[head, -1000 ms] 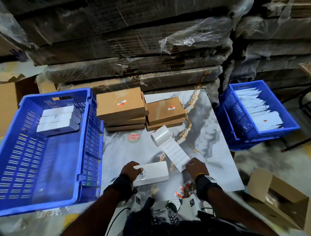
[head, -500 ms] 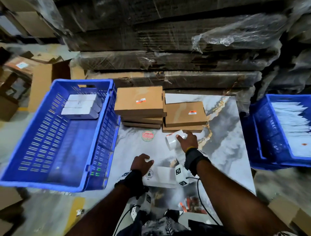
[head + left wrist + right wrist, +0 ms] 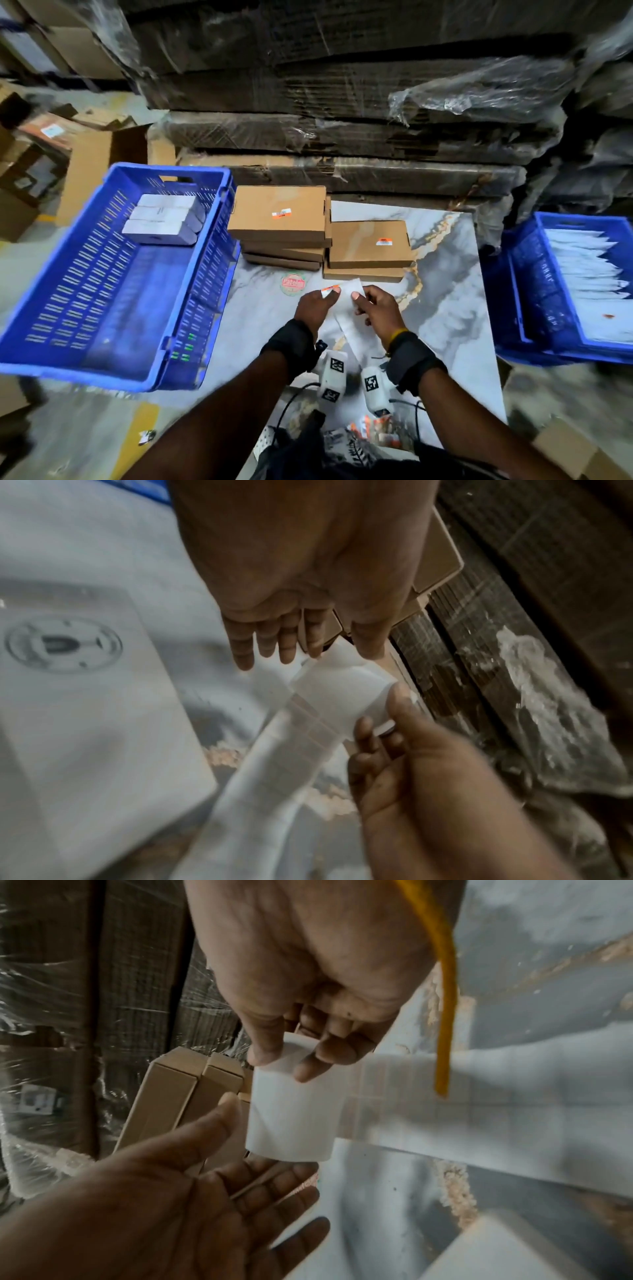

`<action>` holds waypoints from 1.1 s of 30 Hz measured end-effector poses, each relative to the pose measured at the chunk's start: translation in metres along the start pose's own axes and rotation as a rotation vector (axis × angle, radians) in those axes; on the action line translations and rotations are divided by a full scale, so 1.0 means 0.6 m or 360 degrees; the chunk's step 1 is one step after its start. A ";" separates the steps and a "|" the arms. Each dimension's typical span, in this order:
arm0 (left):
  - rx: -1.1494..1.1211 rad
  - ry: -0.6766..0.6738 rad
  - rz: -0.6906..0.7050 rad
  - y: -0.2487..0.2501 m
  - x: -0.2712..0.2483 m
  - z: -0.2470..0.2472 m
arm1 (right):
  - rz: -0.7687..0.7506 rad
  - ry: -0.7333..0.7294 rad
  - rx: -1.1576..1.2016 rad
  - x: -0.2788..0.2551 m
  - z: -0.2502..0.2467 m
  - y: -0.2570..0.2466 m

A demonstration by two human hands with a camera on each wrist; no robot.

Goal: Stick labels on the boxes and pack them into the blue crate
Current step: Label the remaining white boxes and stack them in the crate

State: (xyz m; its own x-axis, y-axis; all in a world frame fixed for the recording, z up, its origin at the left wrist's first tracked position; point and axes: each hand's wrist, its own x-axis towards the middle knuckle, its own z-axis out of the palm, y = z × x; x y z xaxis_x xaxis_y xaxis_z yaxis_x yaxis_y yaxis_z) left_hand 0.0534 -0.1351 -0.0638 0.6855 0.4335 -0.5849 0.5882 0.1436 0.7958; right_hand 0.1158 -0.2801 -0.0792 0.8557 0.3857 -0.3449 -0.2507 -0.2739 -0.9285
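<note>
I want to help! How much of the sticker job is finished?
Three white boxes lie in the left blue crate. The right hand grips the label roll; a sticker sits on the left hand. Another white box waits on the table, probably next.

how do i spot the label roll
Start at the grey marble-patterned table. In front of its stacked brown cardboard boxes, the right hand pinches a white paper label roll. Unlike those flat boxes, it is cylindrical and trails a long strip.

Black wrist straps (image 3: 291, 346) carry white marker-tagged cameras (image 3: 334, 377) (yellow band (image 3: 396, 334) on the right).
</note>
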 end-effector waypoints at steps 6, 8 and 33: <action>-0.0397 0.0016 0.0179 0.015 -0.020 0.009 | -0.0088 0.0040 -0.0091 -0.024 -0.024 -0.004; -0.0398 -0.0030 0.0241 0.016 -0.024 0.008 | -0.0207 0.0254 -0.0244 -0.030 -0.028 -0.013; -0.0187 -0.0175 0.0419 0.050 -0.071 0.031 | -0.0543 0.0490 -0.1047 -0.038 -0.024 -0.058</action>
State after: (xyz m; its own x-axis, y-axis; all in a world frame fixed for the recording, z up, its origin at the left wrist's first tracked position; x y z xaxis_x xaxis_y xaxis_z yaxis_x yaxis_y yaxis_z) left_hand 0.0499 -0.1660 -0.0182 0.8538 0.3714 -0.3648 0.3352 0.1438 0.9311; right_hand 0.1115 -0.2922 -0.0371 0.9476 0.3076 0.0863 0.2834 -0.6849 -0.6713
